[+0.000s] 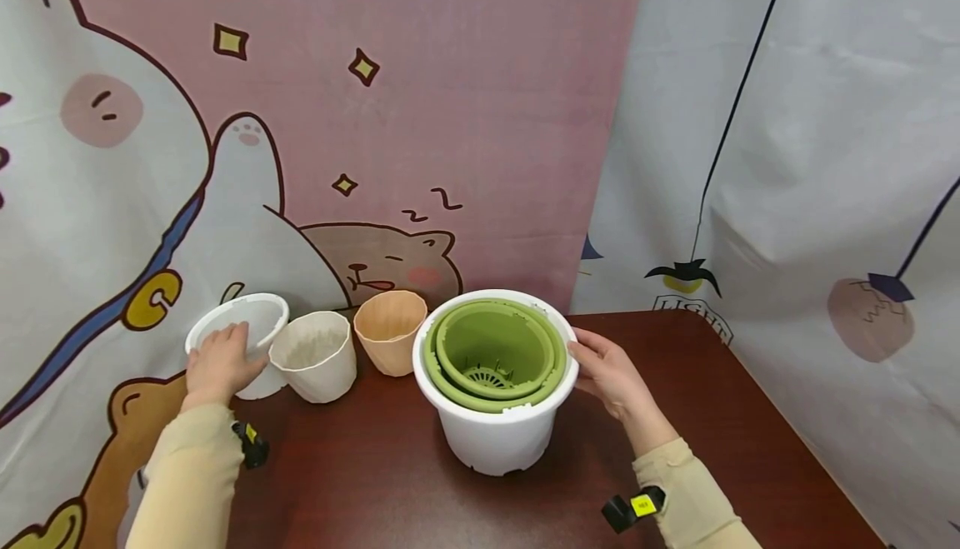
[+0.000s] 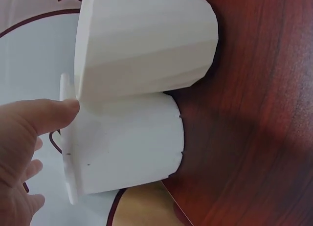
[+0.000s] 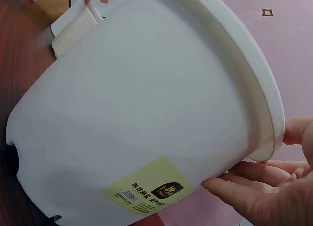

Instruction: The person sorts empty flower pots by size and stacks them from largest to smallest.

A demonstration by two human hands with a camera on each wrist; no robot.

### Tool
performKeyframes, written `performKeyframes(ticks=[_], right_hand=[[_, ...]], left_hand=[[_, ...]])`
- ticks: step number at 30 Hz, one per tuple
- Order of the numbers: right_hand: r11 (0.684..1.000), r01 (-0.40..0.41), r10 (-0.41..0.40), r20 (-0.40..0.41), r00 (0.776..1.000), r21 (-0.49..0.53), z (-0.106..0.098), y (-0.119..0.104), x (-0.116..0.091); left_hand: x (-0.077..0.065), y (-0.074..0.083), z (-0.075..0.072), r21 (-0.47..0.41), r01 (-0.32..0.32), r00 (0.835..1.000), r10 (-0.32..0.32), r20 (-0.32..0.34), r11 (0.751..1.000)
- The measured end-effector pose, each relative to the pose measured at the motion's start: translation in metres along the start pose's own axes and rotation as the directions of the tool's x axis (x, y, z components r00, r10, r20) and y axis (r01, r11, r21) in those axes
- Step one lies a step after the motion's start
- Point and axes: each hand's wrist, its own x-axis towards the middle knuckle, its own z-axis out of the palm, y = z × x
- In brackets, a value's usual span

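A large white flower pot stands upright on the table, with two green pots nested inside it. My right hand holds its right rim, thumb over the edge and fingers under the lip against the wall. A yellow label shows on that wall. At the left, my left hand reaches over a smaller white rimmed pot. The thumb is right at its rim, and the other fingers hang loosely above the opening. Beside it is a cream faceted pot, then a peach faceted pot.
The dark red-brown table runs up to a pink cartoon-printed cloth behind the pots. A pale cloth hangs along the right side. The smaller pots stand close together near the back edge.
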Motion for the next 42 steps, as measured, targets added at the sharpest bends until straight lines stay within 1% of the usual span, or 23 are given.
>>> performKeyframes(ticks=[7, 10, 15, 22, 26, 33, 39, 42], right_hand=[[1.000, 0.001, -0.001, 0.006, 1.000, 0.009, 0.000, -0.001, 0.000], [1.000, -0.001, 0.001, 0.000, 1.000, 0.012, 0.001, 0.000, 0.000], [1.000, -0.001, 0.001, -0.006, 1.000, 0.021, 0.002, 0.001, 0.001], [1.000, -0.001, 0.001, -0.002, 1.000, 0.010, 0.001, 0.002, 0.001], [1.000, -0.004, 0.004, -0.006, 1.000, 0.017, 0.002, 0.002, 0.002], [1.000, 0.002, -0.002, 0.003, 1.000, 0.028, 0.001, 0.000, 0.000], [1.000, 0.001, -0.001, 0.004, 1.000, 0.030, 0.002, -0.001, -0.001], [1.000, -0.003, 0.003, -0.003, 1.000, 0.024, 0.001, -0.001, -0.001]], left_hand=[[-0.003, -0.006, 0.000, 0.016, 0.014, 0.999, -0.015, 0.045, 1.000], [-0.004, -0.012, 0.003, 0.019, 0.015, 0.997, -0.016, 0.072, 1.000], [-0.006, -0.020, 0.010, 0.023, 0.006, 0.995, -0.008, 0.095, 1.000], [-0.009, -0.023, 0.015, 0.039, -0.003, 0.993, -0.002, 0.119, 0.999], [-0.008, -0.022, 0.015, 0.057, 0.001, 0.994, -0.008, 0.110, 0.998], [-0.006, -0.017, 0.010, 0.071, 0.037, 0.994, -0.044, 0.097, 0.997], [-0.007, -0.013, 0.009, 0.063, 0.059, 0.996, -0.064, 0.064, 0.996], [-0.008, -0.012, 0.009, 0.050, 0.075, 0.995, -0.078, 0.067, 0.996]])
